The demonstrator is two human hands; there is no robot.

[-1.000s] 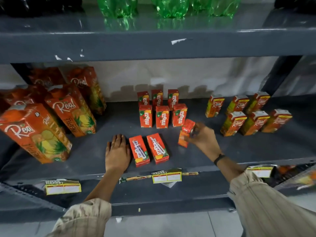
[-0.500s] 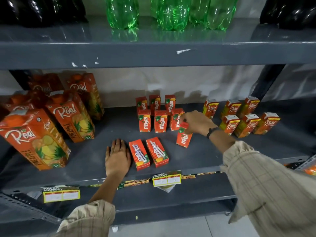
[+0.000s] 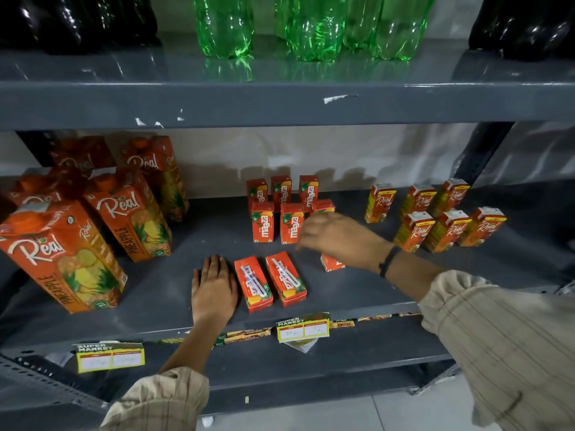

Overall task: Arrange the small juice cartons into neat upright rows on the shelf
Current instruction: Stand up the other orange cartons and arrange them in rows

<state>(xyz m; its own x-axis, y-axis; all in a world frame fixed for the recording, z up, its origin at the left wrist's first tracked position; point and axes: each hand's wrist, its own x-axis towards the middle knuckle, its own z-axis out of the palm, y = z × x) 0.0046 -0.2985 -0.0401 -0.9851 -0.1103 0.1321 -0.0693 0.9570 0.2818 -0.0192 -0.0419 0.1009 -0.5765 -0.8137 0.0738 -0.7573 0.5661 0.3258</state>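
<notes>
Small orange Maaza cartons stand upright in two rows at the back middle of the grey shelf. The front row's right carton is half hidden by my right hand. Two more Maaza cartons lie flat near the front edge, straws facing up. My left hand rests flat on the shelf, touching the left lying carton. My right hand is blurred, fingers spread and pointing left, hovering over one upright carton whose base shows below the palm.
Large Real pineapple cartons crowd the shelf's left side. Small Real cartons stand in two rows at the right. Green bottles and dark bottles sit on the upper shelf. Price labels hang on the front lip.
My right hand stood the tilted carton upright in front of the rows, then let go and swung left over it. My left hand stayed flat on the shelf.
</notes>
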